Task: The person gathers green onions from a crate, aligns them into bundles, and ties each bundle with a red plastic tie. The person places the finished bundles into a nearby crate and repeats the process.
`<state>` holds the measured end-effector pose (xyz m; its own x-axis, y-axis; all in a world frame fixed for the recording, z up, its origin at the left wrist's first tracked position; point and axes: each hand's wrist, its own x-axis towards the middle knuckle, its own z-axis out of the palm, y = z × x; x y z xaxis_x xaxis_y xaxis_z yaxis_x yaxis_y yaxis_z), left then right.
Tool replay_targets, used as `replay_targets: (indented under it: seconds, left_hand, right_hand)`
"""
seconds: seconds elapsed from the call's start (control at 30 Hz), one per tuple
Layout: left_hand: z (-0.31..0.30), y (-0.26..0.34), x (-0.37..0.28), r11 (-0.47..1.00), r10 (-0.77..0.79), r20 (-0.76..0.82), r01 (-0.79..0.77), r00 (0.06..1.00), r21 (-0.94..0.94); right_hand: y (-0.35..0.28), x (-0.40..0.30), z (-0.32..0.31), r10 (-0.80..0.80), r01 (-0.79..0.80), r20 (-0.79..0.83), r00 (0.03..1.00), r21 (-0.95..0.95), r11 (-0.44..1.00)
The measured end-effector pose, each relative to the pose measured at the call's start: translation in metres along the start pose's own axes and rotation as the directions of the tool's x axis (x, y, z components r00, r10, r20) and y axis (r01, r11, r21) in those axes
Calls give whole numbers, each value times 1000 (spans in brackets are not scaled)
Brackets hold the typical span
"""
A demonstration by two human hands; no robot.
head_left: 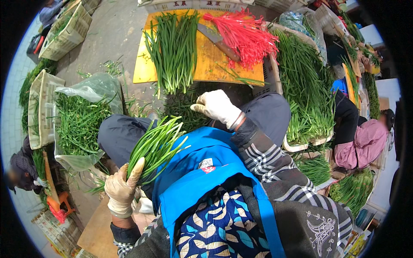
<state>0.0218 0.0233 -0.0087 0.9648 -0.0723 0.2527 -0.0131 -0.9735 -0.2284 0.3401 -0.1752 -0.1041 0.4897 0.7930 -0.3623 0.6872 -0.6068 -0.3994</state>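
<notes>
My left hand (124,187), in a stained pale glove, grips a bunch of garlic chives (156,142) at my left thigh, white stem ends pointing up and right. Over my lap, my right hand (217,108), in a white glove, has its fingers curled in, with nothing visible in them. Just beyond it is a yellow board (209,72). On that board lie a larger pile of chives (176,48), a knife (219,43) with a wooden handle, and a bundle of pinkish-red plastic ties (243,37).
A crate of long chives (301,84) stands close on my right. To my left, a crate lined with a clear bag (90,80) holds loose greens (80,124). Trimmings litter the floor (111,67). Co-workers sit at the far right (367,143) and far left (24,169).
</notes>
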Motion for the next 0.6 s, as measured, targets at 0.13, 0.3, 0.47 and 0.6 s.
replay_targets:
  seconds: [0.13, 0.3, 0.47, 0.6]
  left_hand:
    - [2, -1, -2, 1000, 1, -5, -1, 1000, -18]
    - [1, 0, 3, 1000, -2, 47, 3, 999, -12]
    - [3, -3, -3, 999, -46, 43, 46, 998, 0]
    - [6, 1, 5, 999, -35, 78, 38, 996, -34]
  right_hand:
    - [-11, -4, -6, -373, 287, -181, 910, 924, 251]
    - [-42, -3, 7, -228, 218, -151, 962, 928, 304]
    - [-25, -5, -8, -52, 325, -393, 918, 672, 666]
    - [-74, -27, -31, -592, 753, -581, 559, 57, 655]
